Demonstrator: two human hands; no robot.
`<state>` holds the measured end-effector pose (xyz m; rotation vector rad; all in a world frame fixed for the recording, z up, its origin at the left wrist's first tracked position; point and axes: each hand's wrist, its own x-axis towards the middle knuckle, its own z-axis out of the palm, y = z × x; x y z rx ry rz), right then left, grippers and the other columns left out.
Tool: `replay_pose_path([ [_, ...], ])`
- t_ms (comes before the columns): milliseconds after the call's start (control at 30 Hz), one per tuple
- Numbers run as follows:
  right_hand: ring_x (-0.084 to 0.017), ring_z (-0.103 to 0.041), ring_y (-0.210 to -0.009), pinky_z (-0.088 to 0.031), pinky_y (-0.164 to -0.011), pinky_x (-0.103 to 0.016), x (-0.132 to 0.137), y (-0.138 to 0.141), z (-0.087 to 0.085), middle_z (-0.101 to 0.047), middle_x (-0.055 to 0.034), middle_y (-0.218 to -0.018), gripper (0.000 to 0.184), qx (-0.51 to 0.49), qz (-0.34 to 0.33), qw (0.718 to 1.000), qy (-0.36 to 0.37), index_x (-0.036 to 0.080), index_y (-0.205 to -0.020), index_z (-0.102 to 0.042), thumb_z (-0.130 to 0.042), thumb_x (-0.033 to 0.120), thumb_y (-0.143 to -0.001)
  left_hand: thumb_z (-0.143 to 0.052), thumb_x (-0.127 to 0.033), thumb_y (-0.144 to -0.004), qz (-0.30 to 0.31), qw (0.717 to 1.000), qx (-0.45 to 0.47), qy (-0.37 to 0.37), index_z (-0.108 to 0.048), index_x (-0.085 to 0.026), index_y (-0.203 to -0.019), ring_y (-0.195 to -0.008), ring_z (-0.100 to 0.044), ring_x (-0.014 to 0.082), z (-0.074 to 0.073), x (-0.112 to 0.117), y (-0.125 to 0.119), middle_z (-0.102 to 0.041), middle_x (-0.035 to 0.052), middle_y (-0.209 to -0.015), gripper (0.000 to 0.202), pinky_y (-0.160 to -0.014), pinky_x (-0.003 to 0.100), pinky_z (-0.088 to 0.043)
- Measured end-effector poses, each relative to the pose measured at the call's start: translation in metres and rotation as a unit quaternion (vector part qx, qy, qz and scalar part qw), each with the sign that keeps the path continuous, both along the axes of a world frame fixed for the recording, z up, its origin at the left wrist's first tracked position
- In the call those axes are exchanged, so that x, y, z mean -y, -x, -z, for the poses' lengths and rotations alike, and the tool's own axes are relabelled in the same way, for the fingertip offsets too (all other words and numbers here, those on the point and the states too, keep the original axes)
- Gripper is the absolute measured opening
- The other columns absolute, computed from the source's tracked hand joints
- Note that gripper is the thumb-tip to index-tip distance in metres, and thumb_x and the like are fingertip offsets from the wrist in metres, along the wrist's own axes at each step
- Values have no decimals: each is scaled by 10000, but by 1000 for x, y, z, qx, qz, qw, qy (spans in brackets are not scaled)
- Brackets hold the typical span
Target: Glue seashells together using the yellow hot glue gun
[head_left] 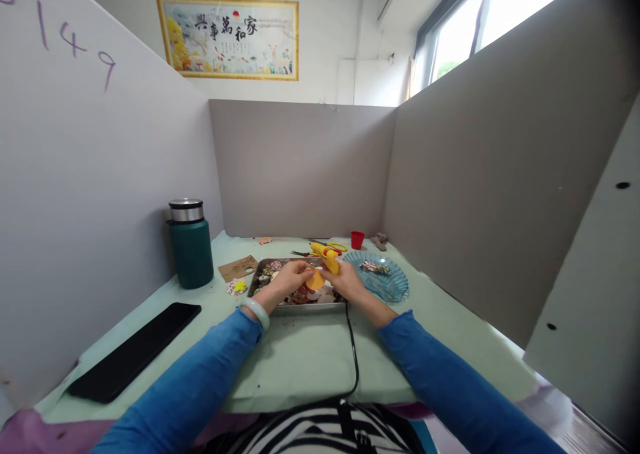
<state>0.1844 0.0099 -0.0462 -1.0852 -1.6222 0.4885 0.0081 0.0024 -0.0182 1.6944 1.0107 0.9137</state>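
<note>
My left hand [289, 279] is closed, its fingertips pinching a small flat orange piece [315, 281]. In my right hand [347, 283] is a yellow glue gun [326, 255], its nozzle pointing up and to the left. The right fingertips come close to the orange piece; whether they touch it, I cannot tell. Both hands are over a metal tray [300, 309] of shells and small pebble-like bits, partly hidden by my hands. A black cord [354, 347] runs from near the right hand down to the table's front edge.
Right of the tray lies a blue plate [395, 284] with small pieces on it. Behind are a red cup [357, 240] and yellow-handled scissors [338, 247]. To the left are a green bottle [191, 254], a black phone-like slab [137, 351] and a brown card [233, 270]. Grey partitions [300, 167] enclose the table.
</note>
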Motion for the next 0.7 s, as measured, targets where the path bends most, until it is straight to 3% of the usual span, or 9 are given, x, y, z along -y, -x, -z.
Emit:
replay_pose_path([
  [333, -197, -627, -727, -502, -660, -309, -1, 0, 1, -701, -48, -829, 273, 1, 2, 1000, -3, 177, -938, -682, -615, 304, -706, -620, -381, -814, -1, 1000, -13, -9, -576, -136, -820, -540, -656, 154, 2, -3, 1, -649, 26, -709, 248, -483, 230, -487],
  [700, -203, -613, -713, -505, -639, -306, 2, 0, -2, -683, -34, -772, 244, 4, -9, 1000, 6, 196, -904, -691, -639, 299, -689, -634, -351, -794, -11, 1000, -4, 3, -561, -134, -772, -507, -627, 143, -2, -1, 0, -624, 9, -635, 230, -488, 234, -470],
])
